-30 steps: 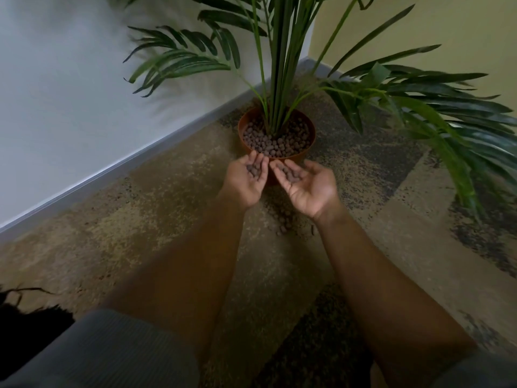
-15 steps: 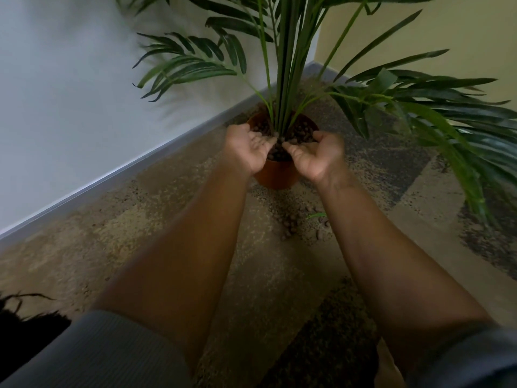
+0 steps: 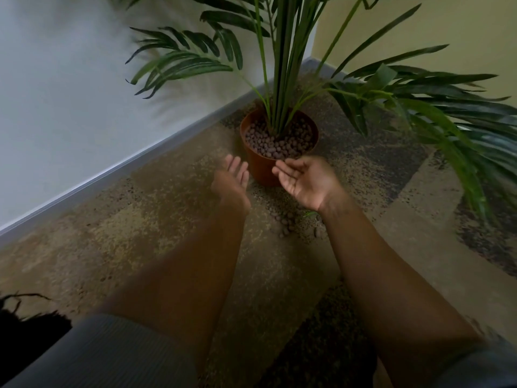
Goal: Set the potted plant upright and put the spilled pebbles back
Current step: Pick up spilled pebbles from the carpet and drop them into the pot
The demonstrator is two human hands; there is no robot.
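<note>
A patterned brown carpet [image 3: 156,219] is seen under both hands, and it is met by a pale wall [image 3: 70,93] with a grey skirting board [image 3: 140,163] beyond the left hand. A yellowish wall [image 3: 447,29] is seen far beyond the right hand. No writing, brand or label can be read on anything.

The potted plant [image 3: 285,65] is set upright in the corner, just beyond the fingertips of both hands. Its long green fronds are spread above and to the right of the right hand, and their upper ends are cut off by the top edge. The orange-brown pot [image 3: 260,169] is filled nearly to the rim with brown pebbles [image 3: 277,144], around the stems. The lower front of the pot is partly hidden behind the two hands.

The left hand [image 3: 230,182] is held open just left of the pot, fingers stretched out, and nothing is held in it; it is somewhat blurred. The right hand [image 3: 306,179] is held open with the palm up, just in front of the pot, and it is empty too.

A small group of spilled pebbles [image 3: 285,222] is left on the carpet between the two wrists, nearer to the person than the pot. Their number is hard to make out in the dim light.
</note>
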